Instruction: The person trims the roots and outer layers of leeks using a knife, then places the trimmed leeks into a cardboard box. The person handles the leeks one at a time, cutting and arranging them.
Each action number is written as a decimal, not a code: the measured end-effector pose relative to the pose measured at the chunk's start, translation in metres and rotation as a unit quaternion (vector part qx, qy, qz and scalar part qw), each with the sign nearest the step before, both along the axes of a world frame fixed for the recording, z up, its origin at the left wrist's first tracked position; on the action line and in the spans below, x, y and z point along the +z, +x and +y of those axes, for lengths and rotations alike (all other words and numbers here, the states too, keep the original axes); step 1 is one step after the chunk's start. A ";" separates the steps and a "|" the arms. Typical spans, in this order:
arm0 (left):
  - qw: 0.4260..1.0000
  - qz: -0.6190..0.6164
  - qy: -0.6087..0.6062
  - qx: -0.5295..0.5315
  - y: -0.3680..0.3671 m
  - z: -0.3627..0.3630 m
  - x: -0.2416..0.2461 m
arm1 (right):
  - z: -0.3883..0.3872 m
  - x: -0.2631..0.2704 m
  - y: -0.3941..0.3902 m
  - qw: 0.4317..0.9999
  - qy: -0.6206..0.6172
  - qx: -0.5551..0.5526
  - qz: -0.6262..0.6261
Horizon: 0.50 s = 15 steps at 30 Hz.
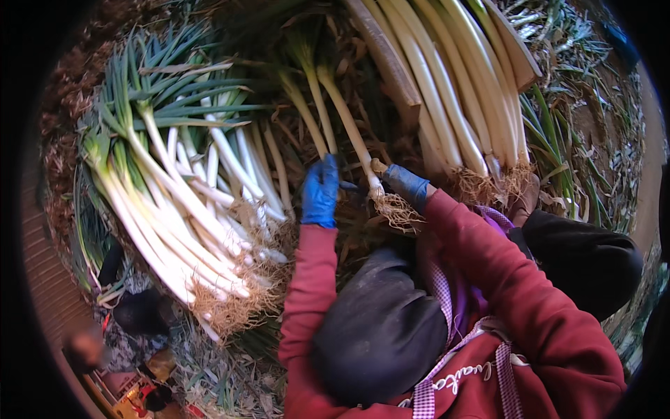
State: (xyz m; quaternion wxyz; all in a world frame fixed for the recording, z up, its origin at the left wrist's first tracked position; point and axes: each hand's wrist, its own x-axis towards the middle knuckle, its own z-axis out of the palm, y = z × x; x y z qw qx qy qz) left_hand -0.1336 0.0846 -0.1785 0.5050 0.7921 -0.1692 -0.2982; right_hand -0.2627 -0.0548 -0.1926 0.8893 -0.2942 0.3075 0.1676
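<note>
My left hand (320, 191), in a blue glove, is at the lower ends of two long green onion stalks (314, 118), its fingers closed around them and hiding their root ends. To its right, another green onion (349, 123) slants down to a tuft of pale roots (395, 209). My right hand (407, 184), also blue-gloved, is against that onion just above the roots. Its fingertips look pale and uncovered. How firmly they hold the stalk is unclear. The leafy tops of these stalks fade into shadow.
A large pile of white-shanked green onions (172, 209) lies at left, roots towards me. At upper right, thick stalks (455, 94) rest between two boards (387, 57). My dark-trousered knee (379, 330) is close below my hands. Leaf scraps (225, 366) litter the ground. Another person (138, 314) is at lower left.
</note>
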 end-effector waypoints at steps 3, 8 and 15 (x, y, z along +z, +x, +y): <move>0.994 0.102 -0.049 -0.005 -0.043 0.003 0.014 | 0.019 -0.009 0.006 0.939 -0.335 0.076 -0.021; 0.962 0.269 0.009 0.055 -0.051 0.000 -0.033 | 0.020 -0.037 0.006 0.721 -0.654 0.204 -0.104; 0.982 0.155 -0.048 0.093 -0.084 -0.002 -0.023 | 0.019 -0.049 0.046 0.967 -0.233 0.011 0.102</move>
